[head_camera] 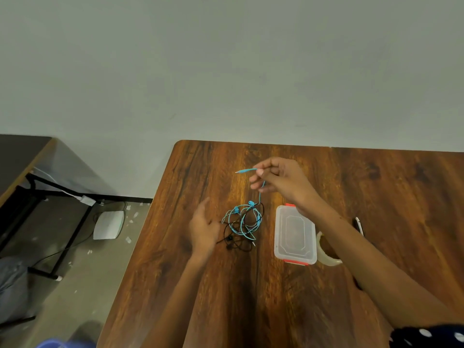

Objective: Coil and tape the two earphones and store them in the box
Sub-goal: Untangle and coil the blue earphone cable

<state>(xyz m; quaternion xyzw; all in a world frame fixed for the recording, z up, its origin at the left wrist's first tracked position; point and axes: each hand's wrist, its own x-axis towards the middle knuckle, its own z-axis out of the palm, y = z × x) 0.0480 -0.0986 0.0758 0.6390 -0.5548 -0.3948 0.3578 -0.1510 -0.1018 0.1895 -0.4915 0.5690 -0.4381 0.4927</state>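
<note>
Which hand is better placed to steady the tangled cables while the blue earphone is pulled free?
Left. The left hand lies open beside the tangle of black earphone cable, holding nothing. The right hand already pinches the blue earphone near its plug, raised above the table.

Brightness: moderate, even indoor light; wall pale and flat.
Glare: soft sheen on the counter (251, 194) around its far middle.
Shadows: faint, diffuse beneath both forearms.
Blur: left hand (204, 228) smeared; right hand (278, 179) fairly sharp.
Distortion: wide-angle bending, counter edges splay outward.
Dim zone: floor at left, murky.
</note>
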